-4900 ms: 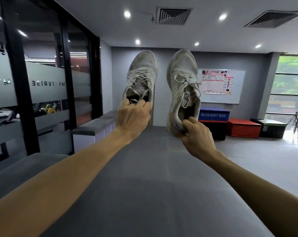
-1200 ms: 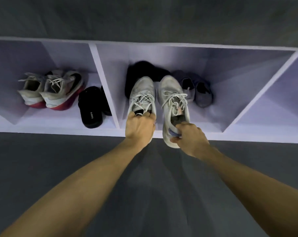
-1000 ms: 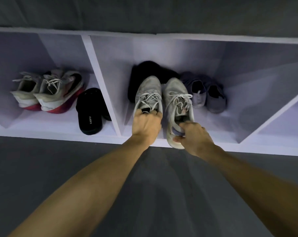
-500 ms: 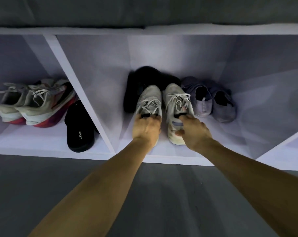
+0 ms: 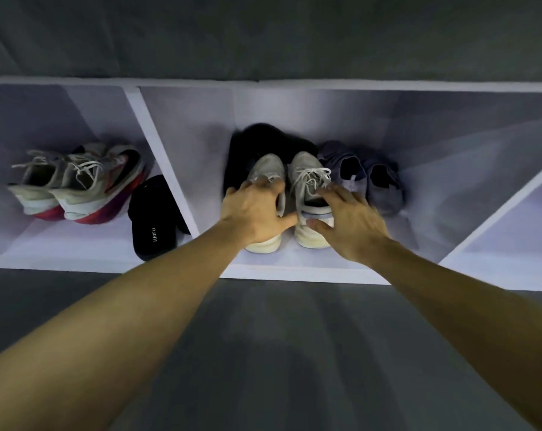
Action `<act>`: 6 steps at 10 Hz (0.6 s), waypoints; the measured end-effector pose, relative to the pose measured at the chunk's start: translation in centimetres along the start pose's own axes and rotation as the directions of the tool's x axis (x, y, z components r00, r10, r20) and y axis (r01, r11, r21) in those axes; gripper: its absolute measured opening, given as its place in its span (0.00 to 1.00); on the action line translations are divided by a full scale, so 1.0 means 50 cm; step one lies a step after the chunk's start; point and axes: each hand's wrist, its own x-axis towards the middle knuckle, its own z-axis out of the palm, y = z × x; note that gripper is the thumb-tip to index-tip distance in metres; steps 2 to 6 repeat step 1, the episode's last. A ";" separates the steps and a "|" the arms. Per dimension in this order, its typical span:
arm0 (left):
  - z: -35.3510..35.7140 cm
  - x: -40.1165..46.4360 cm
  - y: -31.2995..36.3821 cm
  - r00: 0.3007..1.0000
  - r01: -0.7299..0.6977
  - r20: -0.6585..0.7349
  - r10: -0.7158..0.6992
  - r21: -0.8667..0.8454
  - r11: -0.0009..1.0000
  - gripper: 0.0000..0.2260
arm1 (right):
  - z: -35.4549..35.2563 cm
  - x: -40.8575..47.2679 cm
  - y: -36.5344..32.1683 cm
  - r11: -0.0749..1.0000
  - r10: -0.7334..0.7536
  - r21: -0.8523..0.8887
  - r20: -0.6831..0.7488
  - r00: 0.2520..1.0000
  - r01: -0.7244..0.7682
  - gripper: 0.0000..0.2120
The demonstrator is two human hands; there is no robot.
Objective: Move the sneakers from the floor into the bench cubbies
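Observation:
Two pale grey sneakers stand side by side, toes inward, on the floor of the middle cubby of the white bench (image 5: 294, 270). My left hand (image 5: 257, 209) lies over the heel of the left sneaker (image 5: 268, 169), fingers spread and relaxed. Over the heel of the right sneaker (image 5: 308, 178) hovers my right hand (image 5: 350, 219), its fingers straight and loose, thumb near the heel tab. Neither hand grips a shoe.
Behind the pair lies a black shoe (image 5: 263, 141), and to its right a pair of grey-blue slip-ons (image 5: 366, 178). The left cubby holds white-and-red sneakers (image 5: 80, 185) and a black slide (image 5: 153, 219). A divider (image 5: 157, 150) separates them. Dark grey floor lies in front.
The sneakers were carried from the air into the middle cubby and set down. Since half a second ago both hands have let go of the heels and opened.

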 end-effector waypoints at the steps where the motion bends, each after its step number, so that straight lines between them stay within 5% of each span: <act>1: -0.065 -0.055 0.014 1.000 -0.020 0.005 0.020 0.022 1.000 0.27 | -0.064 -0.043 -0.026 0.999 -0.030 -0.015 -0.004 1.000 0.030 0.30; 6: -0.065 -0.055 0.014 1.000 -0.020 0.005 0.020 0.022 1.000 0.27 | -0.064 -0.043 -0.026 0.999 -0.030 -0.015 -0.004 1.000 0.030 0.30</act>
